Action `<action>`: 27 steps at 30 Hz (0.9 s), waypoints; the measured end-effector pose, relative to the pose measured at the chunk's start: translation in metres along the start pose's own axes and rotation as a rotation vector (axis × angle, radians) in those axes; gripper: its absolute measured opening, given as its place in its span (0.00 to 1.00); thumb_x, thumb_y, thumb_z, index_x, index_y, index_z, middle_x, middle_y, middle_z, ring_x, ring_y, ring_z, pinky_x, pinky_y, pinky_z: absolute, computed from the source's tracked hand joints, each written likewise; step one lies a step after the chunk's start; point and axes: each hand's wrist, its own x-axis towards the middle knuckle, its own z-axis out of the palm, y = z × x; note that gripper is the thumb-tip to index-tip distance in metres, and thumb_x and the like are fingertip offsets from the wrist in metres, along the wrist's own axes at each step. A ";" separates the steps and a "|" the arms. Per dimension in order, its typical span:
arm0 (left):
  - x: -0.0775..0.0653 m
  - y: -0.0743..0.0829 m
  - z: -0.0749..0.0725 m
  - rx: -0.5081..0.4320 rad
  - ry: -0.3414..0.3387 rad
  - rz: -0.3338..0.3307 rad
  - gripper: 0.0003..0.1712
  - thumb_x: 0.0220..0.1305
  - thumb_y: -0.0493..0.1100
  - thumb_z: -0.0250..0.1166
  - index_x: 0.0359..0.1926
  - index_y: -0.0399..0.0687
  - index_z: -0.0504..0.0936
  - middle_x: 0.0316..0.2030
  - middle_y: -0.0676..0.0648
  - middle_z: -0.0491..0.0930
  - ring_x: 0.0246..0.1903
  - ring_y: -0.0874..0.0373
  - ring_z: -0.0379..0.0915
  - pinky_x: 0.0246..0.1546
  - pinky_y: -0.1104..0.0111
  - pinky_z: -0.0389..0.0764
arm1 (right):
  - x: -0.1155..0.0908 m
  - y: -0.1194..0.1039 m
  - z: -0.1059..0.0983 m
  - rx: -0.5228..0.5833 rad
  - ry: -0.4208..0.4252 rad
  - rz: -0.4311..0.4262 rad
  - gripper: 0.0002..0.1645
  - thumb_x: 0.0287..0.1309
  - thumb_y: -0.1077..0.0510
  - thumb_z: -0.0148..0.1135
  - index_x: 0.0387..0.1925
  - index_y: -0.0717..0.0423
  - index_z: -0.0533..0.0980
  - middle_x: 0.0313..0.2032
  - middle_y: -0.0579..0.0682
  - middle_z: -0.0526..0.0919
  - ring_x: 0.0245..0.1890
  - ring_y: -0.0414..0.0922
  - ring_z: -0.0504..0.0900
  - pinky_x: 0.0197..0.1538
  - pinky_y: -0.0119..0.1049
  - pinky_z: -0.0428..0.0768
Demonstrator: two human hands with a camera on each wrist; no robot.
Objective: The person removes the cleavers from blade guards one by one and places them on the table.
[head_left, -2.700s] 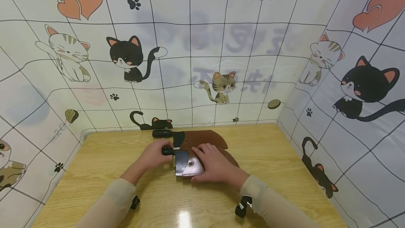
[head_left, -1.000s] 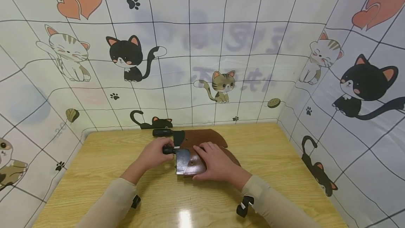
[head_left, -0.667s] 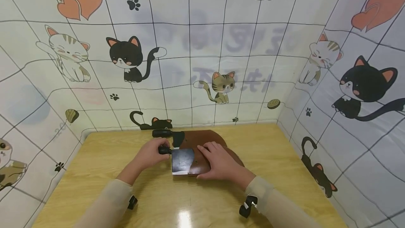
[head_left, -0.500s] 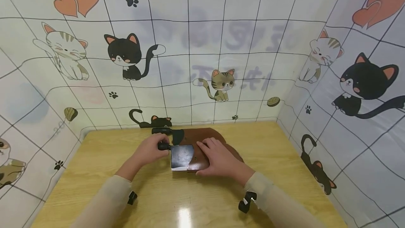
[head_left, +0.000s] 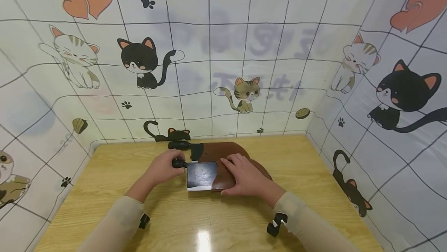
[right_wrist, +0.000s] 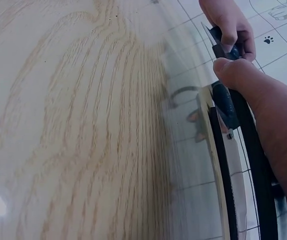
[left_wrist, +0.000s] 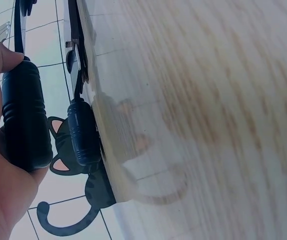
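Note:
My left hand (head_left: pixel 163 167) grips the black handle of a cleaver (head_left: pixel 200 174), whose broad dark blade is partly out of a brown leather sheath (head_left: pixel 223 181). The rest of the blade is hidden inside the sheath. My right hand (head_left: pixel 248 177) holds the sheath from the right, its thumb at the near edge and its fingers spread over the top. In the left wrist view, the ridged cleaver handle (left_wrist: pixel 26 115) lies in the palm. From the right wrist, the sheath appears edge-on beneath the right thumb (right_wrist: pixel 228 67).
Behind the cleaver lies a second knife (head_left: pixel 179 145) with a black handle, its blade mostly covered by another brown sheath (head_left: pixel 227 149). Both rest near the back of a wooden table (head_left: pixel 297 159). A cat-patterned curtain (head_left: pixel 195 46) rises along the back and sides.
The left hand has drawn the cleaver leftward, so much more blade shows outside the sheath. The right hand and sheath have shifted slightly right. The second knife stays put.

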 end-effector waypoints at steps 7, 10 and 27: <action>-0.002 -0.002 0.001 -0.017 -0.004 -0.007 0.15 0.58 0.45 0.80 0.45 0.58 0.86 0.41 0.56 0.83 0.42 0.56 0.77 0.48 0.54 0.81 | -0.002 0.002 -0.002 0.007 -0.004 -0.019 0.71 0.55 0.15 0.71 0.85 0.54 0.64 0.69 0.52 0.72 0.68 0.50 0.70 0.72 0.50 0.73; -0.004 -0.007 0.002 -0.019 0.002 -0.008 0.15 0.59 0.45 0.80 0.44 0.59 0.86 0.42 0.55 0.82 0.42 0.56 0.77 0.48 0.54 0.81 | -0.005 0.005 -0.002 0.003 -0.003 -0.023 0.71 0.56 0.15 0.71 0.85 0.55 0.64 0.69 0.53 0.72 0.68 0.51 0.70 0.71 0.51 0.74; -0.013 -0.015 -0.005 -0.042 0.000 -0.019 0.14 0.59 0.43 0.81 0.43 0.60 0.86 0.42 0.56 0.82 0.42 0.57 0.77 0.48 0.53 0.80 | -0.014 0.015 -0.002 0.016 -0.035 0.000 0.72 0.57 0.15 0.68 0.87 0.55 0.60 0.71 0.52 0.70 0.70 0.50 0.67 0.69 0.52 0.75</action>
